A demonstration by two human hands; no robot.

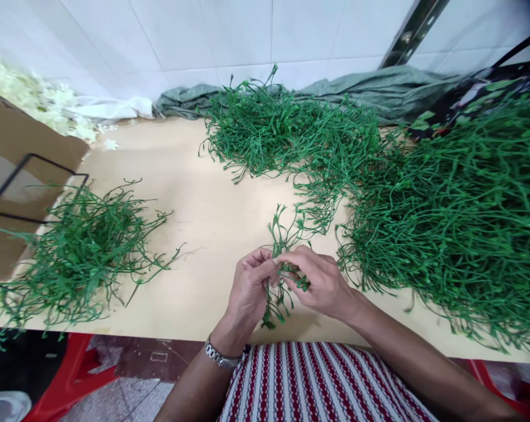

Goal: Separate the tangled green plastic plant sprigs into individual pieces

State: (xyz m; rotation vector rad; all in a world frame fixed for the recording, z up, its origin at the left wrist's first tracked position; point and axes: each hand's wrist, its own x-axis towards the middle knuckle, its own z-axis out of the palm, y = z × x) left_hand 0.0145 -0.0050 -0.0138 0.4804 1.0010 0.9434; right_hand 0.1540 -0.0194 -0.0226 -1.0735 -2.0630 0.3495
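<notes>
Both my hands meet over the front middle of a pale wooden table (194,199). My left hand (251,287) and my right hand (320,281) pinch the same small bunch of green plastic stems (285,234). The stems stick up past my fingers and hang down below them. A metal watch (218,356) is on my left wrist. A big heap of the same green stems (462,217) lies just right of my right hand.
A smaller stem pile (78,246) lies at the left, another pile (282,132) at the back middle. A cardboard box (14,152) stands far left, white flowers (36,99) behind it. Grey-green cloth (379,85) runs along the tiled wall. Red stool parts (67,381) show below.
</notes>
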